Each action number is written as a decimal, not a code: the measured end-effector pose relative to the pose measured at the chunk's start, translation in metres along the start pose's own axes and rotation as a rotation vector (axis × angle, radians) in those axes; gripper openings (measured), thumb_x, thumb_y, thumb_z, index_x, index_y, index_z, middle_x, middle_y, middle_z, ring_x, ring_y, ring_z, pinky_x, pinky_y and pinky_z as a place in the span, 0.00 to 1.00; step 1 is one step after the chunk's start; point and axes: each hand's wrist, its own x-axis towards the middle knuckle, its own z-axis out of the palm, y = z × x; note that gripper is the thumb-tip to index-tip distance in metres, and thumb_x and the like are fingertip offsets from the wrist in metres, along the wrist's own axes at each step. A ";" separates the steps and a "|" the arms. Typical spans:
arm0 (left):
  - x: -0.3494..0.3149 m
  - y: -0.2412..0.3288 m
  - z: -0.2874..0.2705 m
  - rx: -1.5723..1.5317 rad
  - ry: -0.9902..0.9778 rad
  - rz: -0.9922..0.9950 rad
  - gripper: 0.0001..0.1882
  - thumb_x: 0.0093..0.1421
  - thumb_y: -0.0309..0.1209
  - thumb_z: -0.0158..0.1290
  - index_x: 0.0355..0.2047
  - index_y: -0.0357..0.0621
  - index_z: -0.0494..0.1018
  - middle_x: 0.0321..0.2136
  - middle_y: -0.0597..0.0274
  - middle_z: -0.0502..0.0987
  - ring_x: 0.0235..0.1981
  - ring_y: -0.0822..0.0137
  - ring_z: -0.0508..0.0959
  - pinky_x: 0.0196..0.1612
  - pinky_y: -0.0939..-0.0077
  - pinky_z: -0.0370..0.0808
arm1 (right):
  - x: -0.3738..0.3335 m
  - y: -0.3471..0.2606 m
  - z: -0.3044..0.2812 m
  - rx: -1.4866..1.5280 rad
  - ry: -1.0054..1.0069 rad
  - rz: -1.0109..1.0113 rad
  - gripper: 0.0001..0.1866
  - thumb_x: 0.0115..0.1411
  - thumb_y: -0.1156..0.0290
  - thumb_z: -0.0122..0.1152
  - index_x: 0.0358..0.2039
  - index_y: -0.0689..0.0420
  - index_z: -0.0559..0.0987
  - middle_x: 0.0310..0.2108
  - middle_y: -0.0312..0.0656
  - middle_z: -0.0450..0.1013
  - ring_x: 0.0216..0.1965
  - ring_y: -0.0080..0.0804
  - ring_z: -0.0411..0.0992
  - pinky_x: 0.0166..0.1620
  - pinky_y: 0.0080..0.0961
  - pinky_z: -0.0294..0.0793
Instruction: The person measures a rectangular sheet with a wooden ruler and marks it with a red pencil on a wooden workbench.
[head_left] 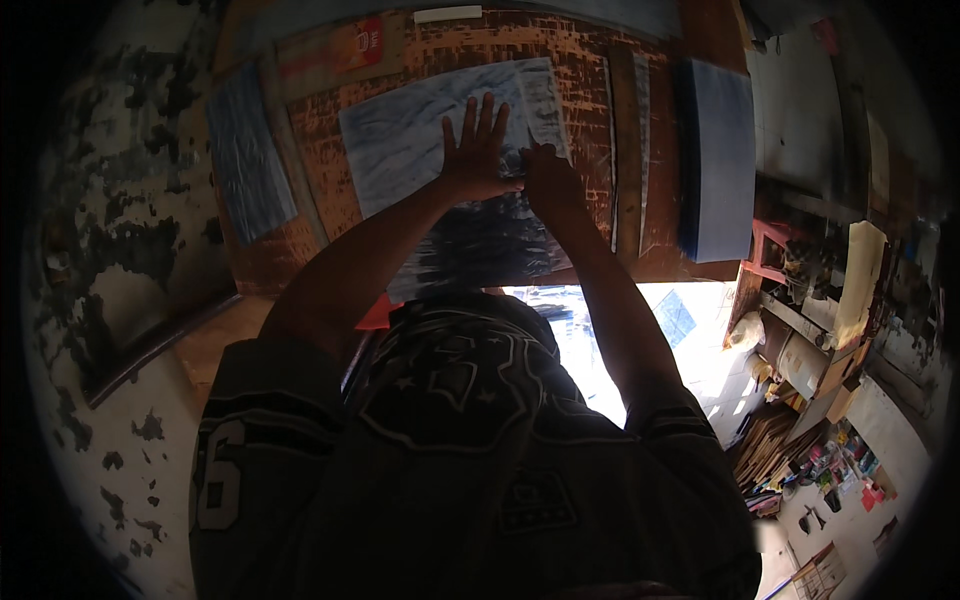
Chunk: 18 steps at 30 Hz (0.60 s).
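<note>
A blue-grey streaked sheet (pixel 395 140) lies on the worn, reddish-brown table in front of me. Spread flat on its upper middle is my left hand (pixel 477 165), fingers apart and pointing away from me. My right hand (pixel 552 185) is closed just beside it, over the line where a narrow strip (pixel 543 95) runs along the sheet's right side. Whatever those right fingers grip is too dark and small to make out. The sheet's near part reaches the table edge by my body, and my forearms cover some of it.
A thick stack of blue-grey sheets (pixel 718 160) sits at the table's right. Another blue sheet (pixel 248 150) lies at the left. Long narrow strips (pixel 625 150) lie between work and stack. Cardboard with a red patch (pixel 360 45) is at the far side. A red stool (pixel 768 250) stands right.
</note>
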 end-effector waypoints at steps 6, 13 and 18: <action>0.003 0.008 -0.003 0.050 -0.009 0.011 0.71 0.50 0.71 0.58 0.74 0.51 0.23 0.74 0.49 0.19 0.73 0.48 0.18 0.68 0.28 0.25 | -0.013 0.025 0.011 0.000 0.035 -0.167 0.18 0.72 0.59 0.47 0.44 0.64 0.72 0.30 0.58 0.78 0.35 0.61 0.78 0.37 0.50 0.78; 0.004 -0.004 0.013 0.080 0.033 0.036 0.71 0.50 0.74 0.55 0.74 0.52 0.23 0.74 0.51 0.19 0.73 0.49 0.18 0.68 0.28 0.25 | -0.067 0.011 -0.007 0.212 -0.212 0.164 0.19 0.71 0.58 0.47 0.47 0.62 0.72 0.36 0.63 0.78 0.40 0.64 0.77 0.42 0.57 0.75; 0.005 -0.003 0.012 0.086 0.043 0.051 0.70 0.50 0.75 0.54 0.74 0.53 0.23 0.74 0.51 0.19 0.73 0.49 0.18 0.67 0.27 0.25 | -0.121 0.021 0.005 0.164 -0.176 0.115 0.15 0.71 0.62 0.47 0.48 0.60 0.70 0.34 0.62 0.78 0.37 0.62 0.78 0.40 0.56 0.76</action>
